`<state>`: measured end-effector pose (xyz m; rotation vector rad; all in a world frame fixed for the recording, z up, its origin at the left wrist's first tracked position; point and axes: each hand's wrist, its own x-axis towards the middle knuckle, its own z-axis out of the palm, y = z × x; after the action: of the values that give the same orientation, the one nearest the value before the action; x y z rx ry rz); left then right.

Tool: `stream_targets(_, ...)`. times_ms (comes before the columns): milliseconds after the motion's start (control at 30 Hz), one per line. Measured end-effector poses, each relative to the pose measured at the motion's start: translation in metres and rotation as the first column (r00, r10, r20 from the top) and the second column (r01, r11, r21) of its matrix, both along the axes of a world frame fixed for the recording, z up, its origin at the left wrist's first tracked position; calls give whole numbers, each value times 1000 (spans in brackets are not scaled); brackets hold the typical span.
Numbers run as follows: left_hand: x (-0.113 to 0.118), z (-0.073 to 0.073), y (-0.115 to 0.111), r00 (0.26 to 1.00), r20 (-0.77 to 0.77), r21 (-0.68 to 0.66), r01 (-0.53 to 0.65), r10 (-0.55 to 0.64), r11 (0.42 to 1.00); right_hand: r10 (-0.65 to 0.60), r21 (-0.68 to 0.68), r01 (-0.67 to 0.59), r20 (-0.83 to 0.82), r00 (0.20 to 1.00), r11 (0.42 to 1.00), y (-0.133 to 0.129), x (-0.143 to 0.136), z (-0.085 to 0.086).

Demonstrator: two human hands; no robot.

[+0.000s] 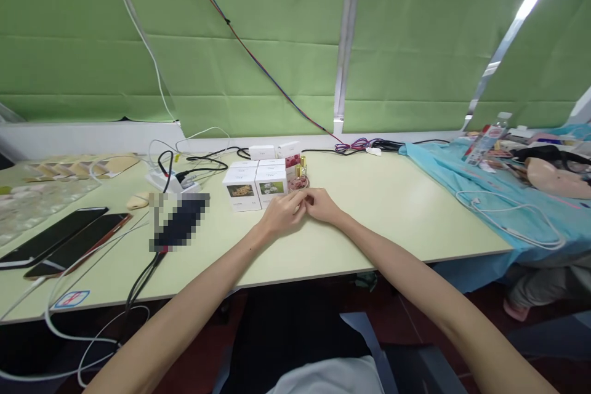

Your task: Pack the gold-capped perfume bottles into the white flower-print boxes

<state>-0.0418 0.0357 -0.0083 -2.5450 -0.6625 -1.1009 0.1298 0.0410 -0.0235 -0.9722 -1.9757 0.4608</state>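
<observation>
My left hand (282, 213) rests low over the table in front of several small white boxes (244, 189), its fingers closed. Beside it, my right hand (324, 205) is closed too, and their fingertips meet. Whatever is pinched between them, if anything, is hidden by the fingers. Flower pictures show on the fronts of the two nearest boxes. Just beyond my fingertips lie reddish, patterned pieces (298, 183), too small to name. Small gold-coloured cylinders (300, 167) stand next to the boxes.
A white power strip (170, 182) with black cables sits left of the boxes. Phones (78, 243) lie at the left. On the right, a blue cloth (489, 209) carries a white cable (512, 221) and a plastic bottle (487, 140). The table's front edge is near my forearms.
</observation>
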Motion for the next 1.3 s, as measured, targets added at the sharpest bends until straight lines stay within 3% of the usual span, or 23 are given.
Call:
stream_targets(200,-3,-3,-10,995,-101,-312,-29,-3,950,-94,-50,94,-16,995,994,3,8,2)
stream_targets(433,0,-6,-8,999,25,-531,-25,45,847,-197,-14,197,-111,974,980,5,8,4)
stream_targets(633,1,-5,-9,997,44,-556,-23,57,831,-328,-23,333,-249,911,943,19,17,15)
stream_targets(733,2,-3,-10,997,47,-565,-18,54,825,-364,-34,367,-230,902,930,28,22,18)
stream_targets(1100,2,-4,-9,998,40,-570,-14,45,821,-207,11,212,-173,963,977,40,7,23)
stream_targets(1300,1,-4,-10,999,30,-571,-20,45,821,-154,-97,136,-205,967,986,42,4,20)
